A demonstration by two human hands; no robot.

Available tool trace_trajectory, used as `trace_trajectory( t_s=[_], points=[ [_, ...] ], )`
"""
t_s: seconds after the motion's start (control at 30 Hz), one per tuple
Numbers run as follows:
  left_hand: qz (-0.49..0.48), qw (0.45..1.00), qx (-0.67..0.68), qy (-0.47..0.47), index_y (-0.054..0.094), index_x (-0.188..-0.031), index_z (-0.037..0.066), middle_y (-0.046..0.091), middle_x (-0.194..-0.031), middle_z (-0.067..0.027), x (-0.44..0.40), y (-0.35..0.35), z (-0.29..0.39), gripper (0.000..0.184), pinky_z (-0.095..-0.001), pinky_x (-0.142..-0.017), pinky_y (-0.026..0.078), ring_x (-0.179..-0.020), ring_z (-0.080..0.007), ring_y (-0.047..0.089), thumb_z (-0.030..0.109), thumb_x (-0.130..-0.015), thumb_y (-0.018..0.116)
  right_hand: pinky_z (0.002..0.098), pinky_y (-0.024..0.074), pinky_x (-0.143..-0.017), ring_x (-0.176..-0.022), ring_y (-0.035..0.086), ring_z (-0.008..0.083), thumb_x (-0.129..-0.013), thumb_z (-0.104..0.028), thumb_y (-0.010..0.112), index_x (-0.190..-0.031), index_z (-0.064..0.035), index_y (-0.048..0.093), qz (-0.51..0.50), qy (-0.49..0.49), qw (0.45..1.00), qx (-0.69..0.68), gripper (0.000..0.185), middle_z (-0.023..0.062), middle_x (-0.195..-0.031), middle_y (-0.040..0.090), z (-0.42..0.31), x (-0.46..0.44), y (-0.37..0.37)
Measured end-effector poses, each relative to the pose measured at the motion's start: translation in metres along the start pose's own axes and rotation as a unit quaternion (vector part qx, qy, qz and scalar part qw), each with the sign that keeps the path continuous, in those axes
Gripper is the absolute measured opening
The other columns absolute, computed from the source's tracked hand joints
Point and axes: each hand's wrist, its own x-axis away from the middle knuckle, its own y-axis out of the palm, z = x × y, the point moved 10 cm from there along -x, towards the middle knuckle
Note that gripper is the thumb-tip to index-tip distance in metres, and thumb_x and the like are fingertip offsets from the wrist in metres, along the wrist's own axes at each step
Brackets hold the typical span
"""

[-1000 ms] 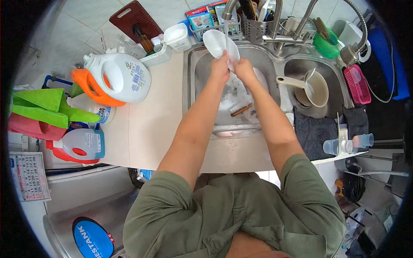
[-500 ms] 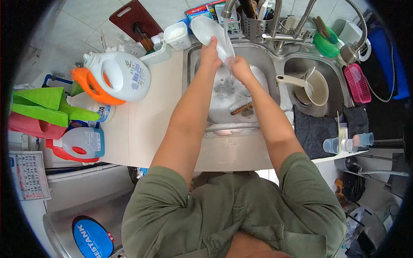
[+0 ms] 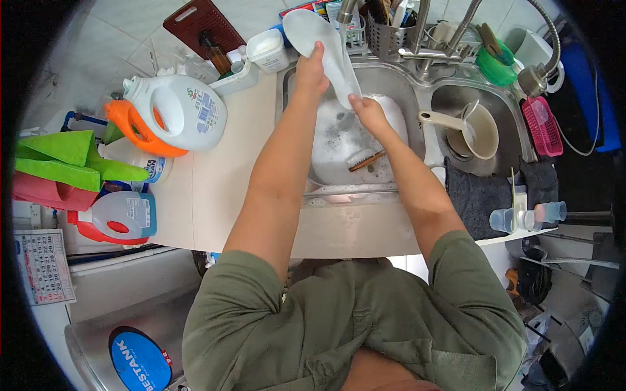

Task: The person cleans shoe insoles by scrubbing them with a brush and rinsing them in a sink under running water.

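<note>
A long white scoop-shaped item [image 3: 321, 47], wide at its upper left end and narrow at its lower right, is tilted over the back of the left sink basin [image 3: 395, 82]. My left hand [image 3: 312, 70] grips its left edge near the middle. At the narrow lower end, my right hand [image 3: 368, 112] holds it with thumb and fingers. The faucet [image 3: 345, 13] is beside its right edge, with water running down there. Below my hands, a wooden-backed brush [image 3: 368, 160] lies in the foamy water.
The right basin [image 3: 447, 98] holds a beige handled pot [image 3: 483, 133]. Detergent bottles [image 3: 189, 114] and a white tub [image 3: 268, 52] stand on the left. A utensil holder [image 3: 386, 40] is behind the sink. Dark cloths [image 3: 471, 202] and small cups [image 3: 501, 221] lie at the right front.
The white item has moved up and left with both hands and appears more fully from its side. My left hand has gone farther left and away from my right hand.
</note>
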Motion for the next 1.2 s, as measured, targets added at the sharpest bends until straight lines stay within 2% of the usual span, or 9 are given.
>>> trace_trajectory(
  t_s=[0.2, 0.27, 0.33, 0.53, 0.63, 0.8, 0.87, 0.97, 1.2],
  points=[
    [0.006, 0.971, -0.237, 0.010, 0.054, -0.109, 0.000, 0.060, -0.103, -0.0121, 0.017, -0.022, -0.021, 0.027, -0.0380, -0.080, 0.046, -0.091, -0.0259, 0.059, 0.008, -0.083, 0.057, 0.0263, 0.0441, -0.067, -0.071, 0.056, 0.0152, -0.083, -0.041, 0.056, -0.097, 0.0035, 0.061, -0.151, 0.117, 0.980, -0.063, 0.047, 0.0092, -0.076, 0.062, 0.001, 0.016, 0.003],
    [0.013, 0.945, -0.327, -0.007, 0.055, -0.107, 0.000, 0.062, -0.101, -0.0132, 0.027, -0.027, -0.036, 0.027, -0.0379, -0.077, 0.046, -0.089, -0.0279, 0.060, 0.008, -0.081, 0.059, 0.0253, 0.0442, -0.068, -0.073, 0.056, 0.0136, -0.082, -0.033, 0.060, -0.107, 0.0036, 0.055, -0.015, -0.099, 0.970, -0.220, 0.045, 0.0087, -0.085, 0.062, -0.047, 0.003, -0.017],
    [0.101, 0.848, -0.488, 0.183, 0.058, -0.096, -0.004, 0.064, -0.083, -0.0194, 0.050, -0.017, -0.009, 0.027, -0.0388, -0.068, 0.047, -0.077, -0.0323, 0.063, 0.015, -0.077, 0.062, 0.0279, 0.0450, -0.071, -0.077, 0.057, 0.0182, -0.081, -0.023, 0.061, -0.113, 0.0044, 0.048, -0.017, -0.049, 0.975, -0.218, 0.044, 0.0132, -0.089, 0.062, -0.044, -0.007, -0.008],
    [0.166, 0.844, -0.499, 0.108, 0.061, -0.088, -0.004, 0.063, -0.076, -0.0222, 0.050, -0.038, -0.036, 0.033, -0.0402, -0.067, 0.047, -0.075, -0.0360, 0.062, 0.028, -0.081, 0.059, 0.0424, 0.0440, -0.071, -0.080, 0.060, 0.0359, -0.083, -0.026, 0.055, -0.091, 0.0030, 0.056, 0.165, 0.009, 0.975, -0.150, 0.030, 0.0222, -0.087, 0.062, -0.043, 0.000, -0.028],
    [0.167, 0.890, -0.416, 0.080, 0.061, -0.087, -0.004, 0.064, -0.074, -0.0192, 0.054, -0.041, -0.042, 0.033, -0.0386, -0.066, 0.047, -0.074, -0.0304, 0.063, 0.028, -0.081, 0.058, 0.0420, 0.0436, -0.069, -0.075, 0.060, 0.0359, -0.084, -0.027, 0.055, -0.081, 0.0029, 0.057, 0.202, -0.030, 0.979, 0.023, 0.030, 0.0211, -0.080, 0.062, -0.052, 0.009, -0.037],
    [0.032, 0.984, -0.177, 0.012, 0.059, -0.090, -0.005, 0.064, -0.072, -0.0130, 0.035, -0.035, -0.051, 0.032, -0.0360, -0.065, 0.047, -0.074, -0.0221, 0.063, 0.025, -0.080, 0.060, 0.0361, 0.0447, -0.064, -0.068, 0.060, 0.0241, -0.084, -0.030, 0.056, -0.082, 0.0019, 0.060, 0.117, -0.012, 0.991, -0.067, 0.032, 0.0136, -0.073, 0.063, -0.036, 0.016, -0.036],
    [0.044, 0.880, -0.463, 0.099, 0.058, -0.090, -0.006, 0.063, -0.068, -0.0163, 0.039, -0.026, -0.025, 0.032, -0.0382, -0.064, 0.047, -0.072, -0.0279, 0.063, 0.025, -0.080, 0.060, 0.0340, 0.0451, -0.062, -0.068, 0.059, 0.0201, -0.084, -0.030, 0.057, -0.086, 0.0016, 0.060, 0.064, -0.012, 0.982, -0.175, 0.032, 0.0118, -0.075, 0.063, -0.032, 0.013, -0.027],
    [0.085, 0.789, -0.598, 0.116, 0.061, -0.089, -0.004, 0.062, -0.077, -0.0217, 0.045, -0.016, -0.021, 0.031, -0.0396, -0.067, 0.046, -0.075, -0.0313, 0.062, 0.026, -0.079, 0.062, 0.0308, 0.0456, -0.062, -0.070, 0.059, 0.0165, -0.083, -0.029, 0.059, -0.092, 0.0018, 0.060, 0.053, -0.017, 0.987, -0.152, 0.032, 0.0102, -0.079, 0.063, -0.037, 0.001, -0.029],
    [0.063, 0.790, -0.609, -0.015, 0.061, -0.092, -0.003, 0.061, -0.075, -0.0241, 0.029, -0.022, -0.037, 0.038, -0.0408, -0.064, 0.046, -0.071, -0.0327, 0.061, 0.032, -0.078, 0.064, 0.0306, 0.0446, -0.066, -0.072, 0.057, 0.0156, -0.086, -0.029, 0.054, -0.095, 0.0011, 0.059, 0.053, 0.004, 0.989, -0.141, 0.031, 0.0095, -0.079, 0.062, -0.036, -0.008, -0.037]
  ],
)
